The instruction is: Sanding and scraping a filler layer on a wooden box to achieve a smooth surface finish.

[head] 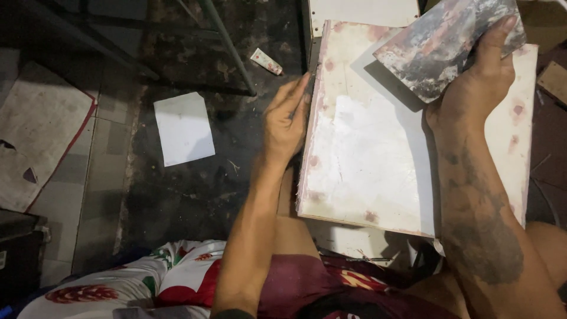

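Observation:
A white board (366, 159) with pink smudges lies tilted across my lap. My left hand (284, 121) rests against its left edge, fingers together and stretched along the edge. My right hand (475, 82) grips a flat, stained grey sheet (440, 44), like a broad scraper, held over the board's upper right part. My right forearm crosses the board's right side and hides part of it.
A white paper sheet (184, 128) and a small tube (266, 61) lie on the dark floor to the left. A worn mat (38, 133) sits at far left. Metal frame legs (230, 50) stand behind. Another white panel (363, 12) lies beyond the board.

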